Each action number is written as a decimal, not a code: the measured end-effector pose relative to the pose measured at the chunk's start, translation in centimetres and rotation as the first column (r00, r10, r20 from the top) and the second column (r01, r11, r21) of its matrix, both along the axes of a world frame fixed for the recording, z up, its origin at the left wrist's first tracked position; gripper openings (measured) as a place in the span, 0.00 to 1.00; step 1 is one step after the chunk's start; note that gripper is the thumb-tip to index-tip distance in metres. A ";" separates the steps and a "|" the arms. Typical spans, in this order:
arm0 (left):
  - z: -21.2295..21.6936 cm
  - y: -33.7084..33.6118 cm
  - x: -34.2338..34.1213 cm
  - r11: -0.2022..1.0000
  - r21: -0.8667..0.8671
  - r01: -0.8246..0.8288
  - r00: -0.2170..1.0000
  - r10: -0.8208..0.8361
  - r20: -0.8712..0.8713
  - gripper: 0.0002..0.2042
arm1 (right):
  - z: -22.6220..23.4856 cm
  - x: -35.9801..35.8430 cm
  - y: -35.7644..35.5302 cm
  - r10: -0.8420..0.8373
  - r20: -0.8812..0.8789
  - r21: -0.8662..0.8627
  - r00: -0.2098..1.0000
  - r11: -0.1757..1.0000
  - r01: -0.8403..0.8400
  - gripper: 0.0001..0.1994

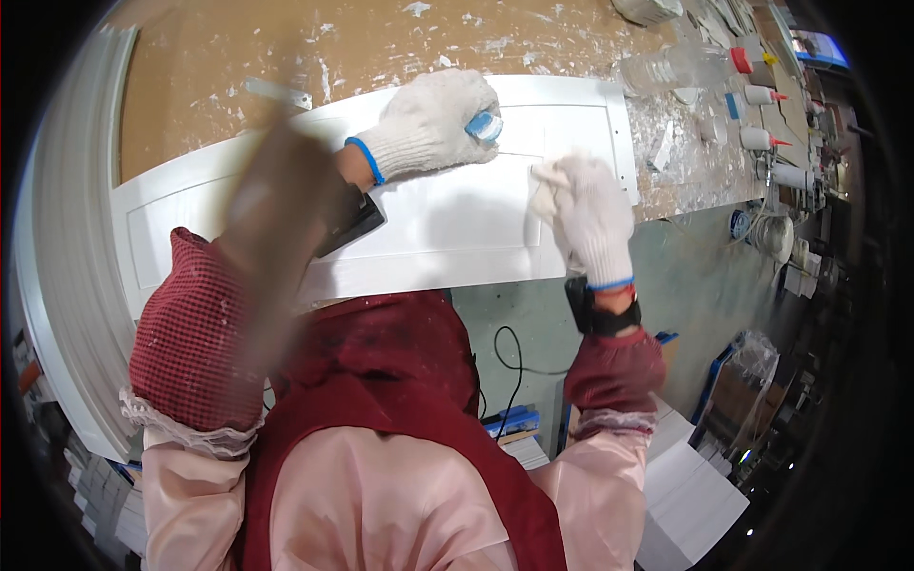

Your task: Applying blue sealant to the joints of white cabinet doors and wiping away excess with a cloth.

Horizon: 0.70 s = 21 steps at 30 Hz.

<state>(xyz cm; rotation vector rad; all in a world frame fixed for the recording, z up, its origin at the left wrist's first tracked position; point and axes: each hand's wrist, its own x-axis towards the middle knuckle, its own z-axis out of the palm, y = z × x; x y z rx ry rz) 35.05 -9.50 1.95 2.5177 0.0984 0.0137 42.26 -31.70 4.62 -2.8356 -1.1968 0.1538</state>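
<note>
A long white panel [428,224] with a raised frame and grooved inner edges lies across the bench in front of me. My left hand [433,119], in a white knitted glove with a blue cuff, is closed over its upper middle. A small blue-and-white object [484,126] sticks out of that fist; its kind does not show. Near the panel's right end, my right hand [595,209], gloved too, has its fingers curled together at the frame's inner edge. Whatever those fingers hold, possibly a pale cloth, cannot be told from the glove.
White panels [71,247] stand stacked along the left. Glue bottles with red tips [759,139] and a clear plastic bottle [666,68] lie at the right. A metal strip [276,92] rests on the paint-spotted brown bench [381,43]. Something blurred and brown [286,181] crosses the view close up.
</note>
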 end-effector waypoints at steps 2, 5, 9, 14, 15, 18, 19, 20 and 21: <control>0.2 -0.6 0.5 0.999 -0.024 0.028 0.999 -0.029 -0.039 0.16 | -1.0 1.9 0.3 -0.007 -0.065 0.091 0.998 0.996 0.013 0.13; 0.1 -0.1 0.2 1.000 -0.003 0.003 1.000 -0.003 -0.030 0.16 | -0.1 2.5 1.9 0.264 0.202 0.144 0.943 0.944 -0.296 0.14; -0.8 0.2 0.0 1.000 -0.007 -0.002 1.000 0.002 0.013 0.15 | -0.6 1.2 0.7 0.114 0.001 0.113 0.993 0.987 -0.113 0.11; -0.8 0.0 0.2 1.000 0.014 0.023 0.996 -0.025 0.091 0.15 | 0.1 -0.8 -1.3 -0.003 -0.098 -0.018 0.995 1.000 0.002 0.08; -0.6 0.1 -0.1 1.000 0.004 0.008 0.996 -0.009 0.089 0.15 | -0.2 -0.1 -0.6 -0.007 -0.100 -0.015 0.995 1.000 0.006 0.08; -0.9 -0.2 0.1 1.000 -0.008 0.007 0.995 -0.006 0.103 0.15 | -1.5 2.5 1.5 0.102 0.031 0.113 0.994 0.988 -0.105 0.10; -1.0 -0.4 0.2 1.000 0.003 0.001 0.993 -0.001 0.116 0.15 | -1.5 3.1 2.2 0.110 0.041 0.178 0.993 0.977 -0.116 0.11; -0.9 -0.3 0.2 1.000 0.009 0.000 0.993 -0.001 0.115 0.15 | -1.6 3.4 2.7 0.126 0.049 0.246 0.991 0.960 -0.134 0.12; -0.8 -0.2 0.2 1.000 0.007 0.004 0.997 -0.004 0.074 0.15 | -1.6 3.0 2.5 0.126 0.049 0.251 0.991 0.959 -0.134 0.12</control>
